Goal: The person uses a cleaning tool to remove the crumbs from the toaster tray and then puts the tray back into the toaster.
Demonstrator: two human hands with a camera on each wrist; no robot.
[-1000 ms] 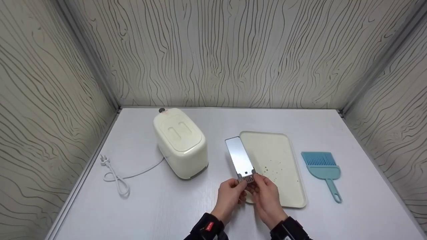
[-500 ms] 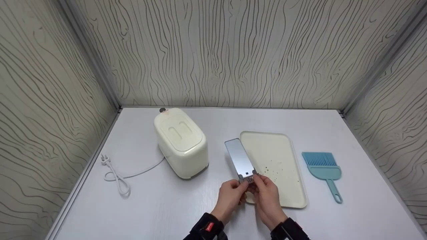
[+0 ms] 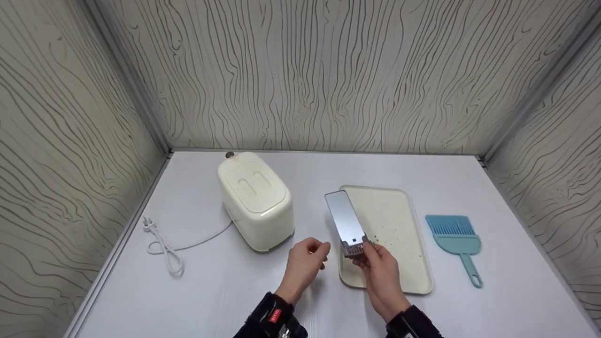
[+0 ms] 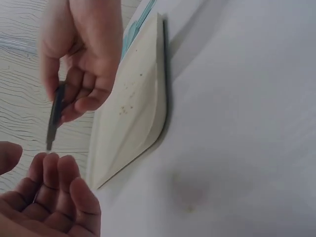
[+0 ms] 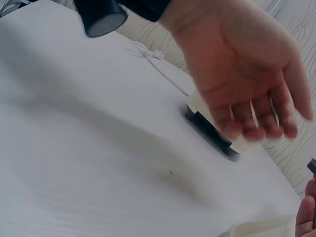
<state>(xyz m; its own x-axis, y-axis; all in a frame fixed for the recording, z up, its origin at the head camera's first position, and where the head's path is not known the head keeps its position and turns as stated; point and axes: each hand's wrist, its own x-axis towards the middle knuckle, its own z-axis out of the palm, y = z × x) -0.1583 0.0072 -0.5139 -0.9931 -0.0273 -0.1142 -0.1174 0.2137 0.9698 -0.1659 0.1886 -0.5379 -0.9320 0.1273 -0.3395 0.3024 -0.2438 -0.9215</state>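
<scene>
My right hand (image 3: 382, 277) pinches the grey slotted end of a shiny flat metal crumb tray (image 3: 345, 216). The crumb tray slants up and away, its far end overlapping the left edge of a cream serving tray (image 3: 408, 274) in the head view. Edge-on, the same crumb tray (image 4: 56, 116) shows as a thin dark strip in the left wrist view. To its left, my left hand (image 3: 304, 263) holds nothing, its fingers loosely bent and apart from the metal. Small brown crumbs (image 4: 126, 108) lie scattered on the serving tray.
A cream toaster (image 3: 256, 202) with a lidded top stands at the left. Its white cord runs to a plug (image 3: 148, 225) near the table's left edge. On the right lies a teal hand brush (image 3: 456, 241). Patterned panels enclose the table at the back and sides.
My left hand has let go of the crumb tray and moved left. The right hand still pinches it, and the crumb tray has shifted slightly right.
</scene>
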